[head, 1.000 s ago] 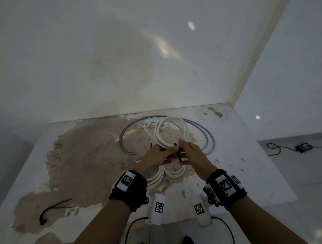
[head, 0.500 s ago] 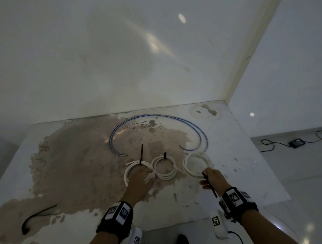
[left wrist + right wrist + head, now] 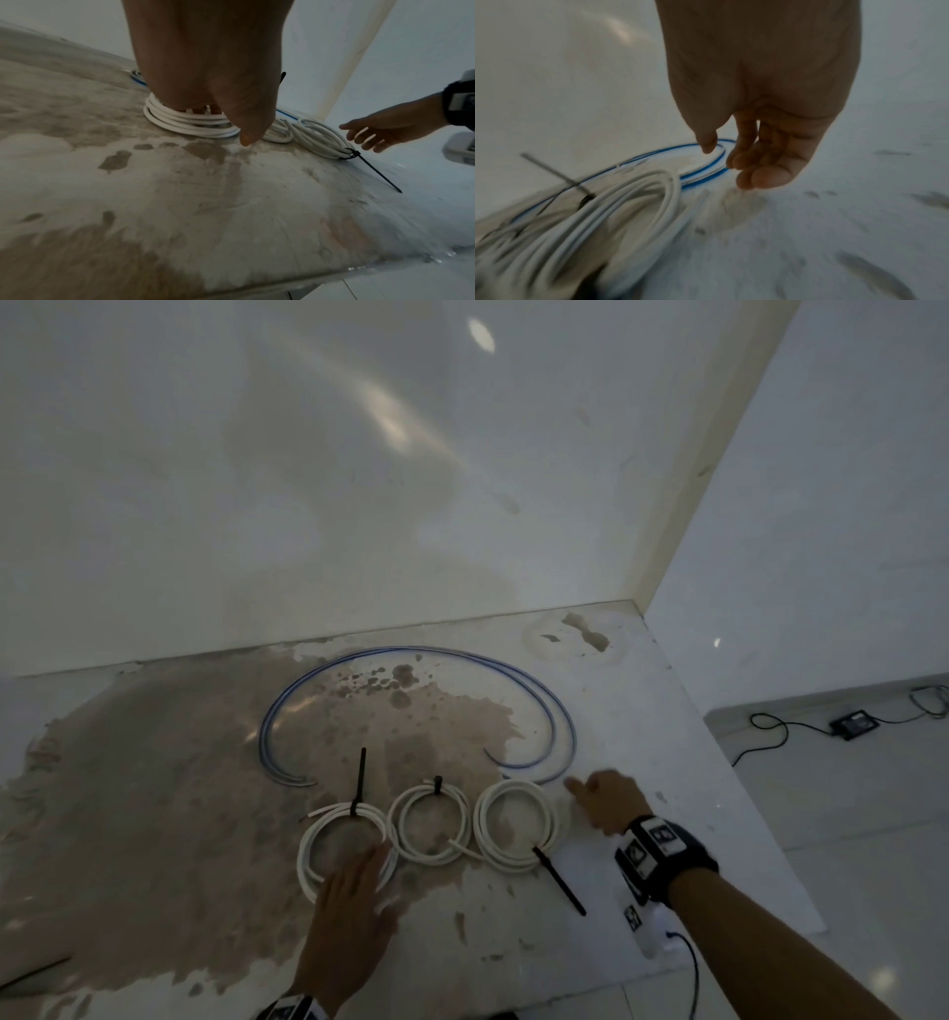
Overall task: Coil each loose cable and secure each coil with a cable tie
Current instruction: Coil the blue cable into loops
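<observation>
Coils of white cable lie in a row on the stained desk (image 3: 667,711), three in all, each bound with a black tie. On the left coil (image 3: 343,845) rests the left hand (image 3: 354,906), its fingers straight and flat over the near rim, gripping nothing. The middle coil (image 3: 430,824) touches both neighbours. The right coil (image 3: 516,829) has its tie (image 3: 560,880) pointing toward the near edge. Just beside this coil, on its far right, hovers the right hand (image 3: 606,801), fingers loosely spread and empty. Close by its fingertips runs the blue cable (image 3: 411,654), uncoiled, arcing behind the three coils.
</observation>
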